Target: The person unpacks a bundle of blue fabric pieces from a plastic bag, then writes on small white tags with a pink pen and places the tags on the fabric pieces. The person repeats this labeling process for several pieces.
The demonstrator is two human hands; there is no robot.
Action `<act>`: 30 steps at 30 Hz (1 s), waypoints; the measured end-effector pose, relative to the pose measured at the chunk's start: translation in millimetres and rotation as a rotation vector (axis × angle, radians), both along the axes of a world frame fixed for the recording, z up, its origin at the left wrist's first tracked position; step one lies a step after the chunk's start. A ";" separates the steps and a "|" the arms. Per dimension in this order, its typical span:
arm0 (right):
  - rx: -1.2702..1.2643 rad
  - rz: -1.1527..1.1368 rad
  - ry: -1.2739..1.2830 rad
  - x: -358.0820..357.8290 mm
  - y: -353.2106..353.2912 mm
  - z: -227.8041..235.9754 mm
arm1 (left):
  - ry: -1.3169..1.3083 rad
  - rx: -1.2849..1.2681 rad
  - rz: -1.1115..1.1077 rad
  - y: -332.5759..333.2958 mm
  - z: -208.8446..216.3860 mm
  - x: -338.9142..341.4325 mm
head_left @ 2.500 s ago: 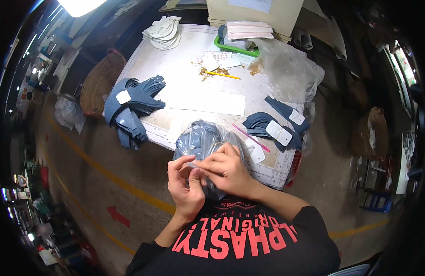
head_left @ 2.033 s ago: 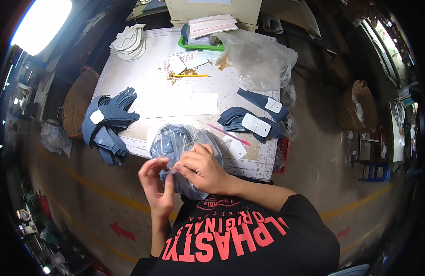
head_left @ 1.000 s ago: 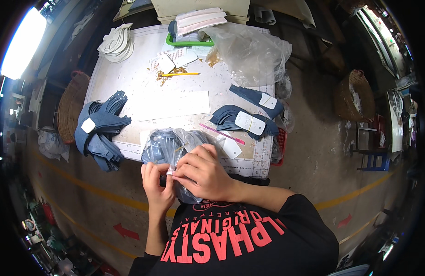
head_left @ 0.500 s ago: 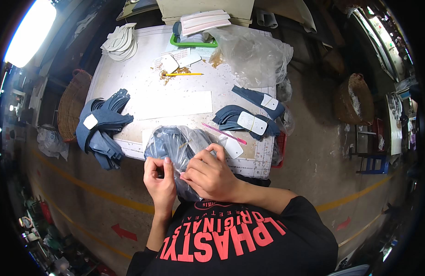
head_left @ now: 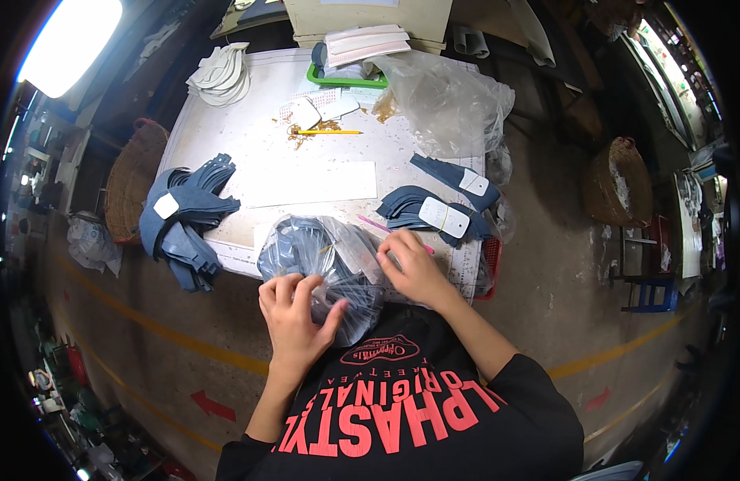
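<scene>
A clear plastic bag (head_left: 328, 268) packed with blue-grey cut fabric pieces rests against the table's near edge and my shirt. Its plastic is gathered in creases toward the middle. My left hand (head_left: 296, 321) lies over the bag's near left side, fingers bent and thumb spread away from them. At the bag's right side is my right hand (head_left: 414, 268), its fingers loosely curled and apart; a firm grip on the plastic does not show. Just beyond that hand, a pink pen (head_left: 373, 223) lies partly covered on the table.
Blue-grey fabric bundles with white cards lie at the left edge (head_left: 190, 212) and right (head_left: 434, 215). A blank white strip (head_left: 314, 184), a yellow pencil (head_left: 330, 132), a green tray (head_left: 350, 82) and crumpled clear plastic (head_left: 442, 104) are farther back. Wicker baskets (head_left: 133, 184) flank the table.
My hands have moved apart from the gathered plastic: the right went right and upward, the left opened out from a pinch. The bag now sits rounder, its creases showing.
</scene>
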State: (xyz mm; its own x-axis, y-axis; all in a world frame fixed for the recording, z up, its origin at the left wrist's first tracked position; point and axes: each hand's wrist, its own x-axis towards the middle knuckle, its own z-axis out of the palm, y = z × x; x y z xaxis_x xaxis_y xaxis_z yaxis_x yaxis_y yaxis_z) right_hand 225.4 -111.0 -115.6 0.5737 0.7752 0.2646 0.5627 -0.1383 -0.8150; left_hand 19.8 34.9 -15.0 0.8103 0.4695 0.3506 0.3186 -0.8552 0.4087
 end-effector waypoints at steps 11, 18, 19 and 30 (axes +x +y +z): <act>-0.286 -0.160 -0.379 11.5 -15.4 -91.4 | 0.035 -0.035 -0.024 21.6 -2.4 12.0; -0.231 -0.241 -0.430 8.1 -11.3 -92.6 | 0.325 -0.212 -0.137 20.0 41.0 5.6; -0.237 -0.243 -0.433 8.0 -11.3 -91.9 | 0.309 -0.202 -0.147 18.8 41.8 5.8; -0.272 -0.268 -0.469 9.5 -11.1 -91.9 | -0.101 -1.115 0.013 39.1 29.5 5.7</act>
